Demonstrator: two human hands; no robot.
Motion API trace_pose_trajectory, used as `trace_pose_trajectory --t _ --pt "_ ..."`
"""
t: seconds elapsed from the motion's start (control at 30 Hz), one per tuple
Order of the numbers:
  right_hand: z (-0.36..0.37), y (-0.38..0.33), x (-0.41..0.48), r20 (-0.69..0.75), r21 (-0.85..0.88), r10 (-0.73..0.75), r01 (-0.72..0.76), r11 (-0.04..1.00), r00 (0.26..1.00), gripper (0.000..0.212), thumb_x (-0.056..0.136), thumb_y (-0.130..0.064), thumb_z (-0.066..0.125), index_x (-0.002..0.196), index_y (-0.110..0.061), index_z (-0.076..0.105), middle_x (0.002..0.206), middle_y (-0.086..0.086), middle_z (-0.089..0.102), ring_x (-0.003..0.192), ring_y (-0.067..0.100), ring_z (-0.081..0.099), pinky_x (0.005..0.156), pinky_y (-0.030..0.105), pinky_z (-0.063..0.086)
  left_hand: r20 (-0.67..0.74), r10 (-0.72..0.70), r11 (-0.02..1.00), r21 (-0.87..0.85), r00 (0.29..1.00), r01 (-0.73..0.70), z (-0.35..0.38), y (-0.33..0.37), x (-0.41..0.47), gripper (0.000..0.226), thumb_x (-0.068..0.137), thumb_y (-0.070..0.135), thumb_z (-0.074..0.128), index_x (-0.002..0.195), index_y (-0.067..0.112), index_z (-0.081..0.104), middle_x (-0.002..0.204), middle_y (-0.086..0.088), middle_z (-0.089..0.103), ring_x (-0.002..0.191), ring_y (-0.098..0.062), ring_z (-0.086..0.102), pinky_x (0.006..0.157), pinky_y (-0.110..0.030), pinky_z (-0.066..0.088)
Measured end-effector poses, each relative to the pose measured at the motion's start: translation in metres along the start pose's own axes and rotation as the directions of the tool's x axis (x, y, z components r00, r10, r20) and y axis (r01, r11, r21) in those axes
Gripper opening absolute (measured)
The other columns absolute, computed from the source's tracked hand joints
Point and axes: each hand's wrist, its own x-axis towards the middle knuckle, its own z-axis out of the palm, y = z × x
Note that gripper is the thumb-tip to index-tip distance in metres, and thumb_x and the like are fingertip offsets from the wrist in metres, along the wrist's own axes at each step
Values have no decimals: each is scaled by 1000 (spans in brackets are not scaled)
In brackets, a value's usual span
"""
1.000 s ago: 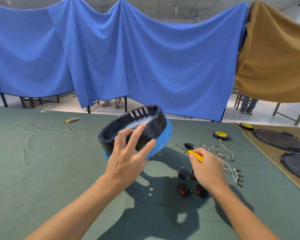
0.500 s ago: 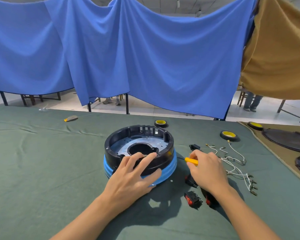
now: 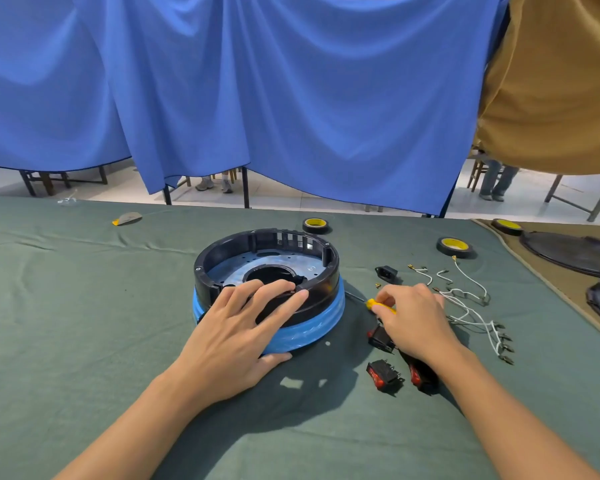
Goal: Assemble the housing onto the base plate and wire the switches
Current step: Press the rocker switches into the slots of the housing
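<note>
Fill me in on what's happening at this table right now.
A person is assembling a round unit on a green-covered table. The left hand lies spread over the near rim of the black housing, which sits flat on the cloth. The right hand grips a yellow-handled screwdriver beside it. Three red rocker switches and white wires lie loose to the right, not yet connected.

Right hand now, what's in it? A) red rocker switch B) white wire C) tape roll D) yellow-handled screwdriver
D: the right hand grips the yellow-handled screwdriver, its shaft pointing toward the housing; the switches, wires and tape rolls lie on the cloth.
</note>
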Motion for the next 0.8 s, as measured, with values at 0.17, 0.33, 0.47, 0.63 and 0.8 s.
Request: trace_pose_trajectory --t 0.17,0.33,0.47,0.63,0.8 --pt "-3 5 4 -65 -2 -32 32 999 997 12 91 -35 64 99 -28 69 95 -7 69 99 19 50 87 37 31 29 -17 1000 -25 999 17 -1 4 -2 85 73 46 79 146 18 44 143 -3 49 119 -29 48 101 -39 36" --pt "-1 4 5 12 36 -7 6 999 1000 13 93 -36 60 101 -30 69 102 -7 68 105 19 48 90 38 29 44 -30 998 -46 999 32 0 6 -3 86 72 44 79 146 19 43 144 -1 47 121 -28 45 103 -38 34" --pt "-15 -1 1 -67 54 -94 97 994 993 17 93 -31 59 105 -26 70 109 -5 67 110 22 50 96 42 34 57 -31 997 -70 998 35 -2 5 -5 78 80 49 70 146 21 42 142 3 47 119 -26 47 101 -39 38" --pt "-37 -8 -10 248 123 -301 278 953 921 18 88 -43 62 98 -32 71 92 -17 65 96 11 56 95 38 42 -22 -111 994 -16 994 110 -3 17 8 52 90 52 52 128 17 61 112 4 66 99 -24 60 84 -40 45" --pt "-36 -10 -14 330 44 -286 288 957 900 28 88 -44 65 109 -27 68 105 -9 68 95 9 54 95 34 43 139 -327 941 135 935 309 -10 43 53 38 93 50 44 90 18 65 80 4 67 85 -25 60 78 -39 40"
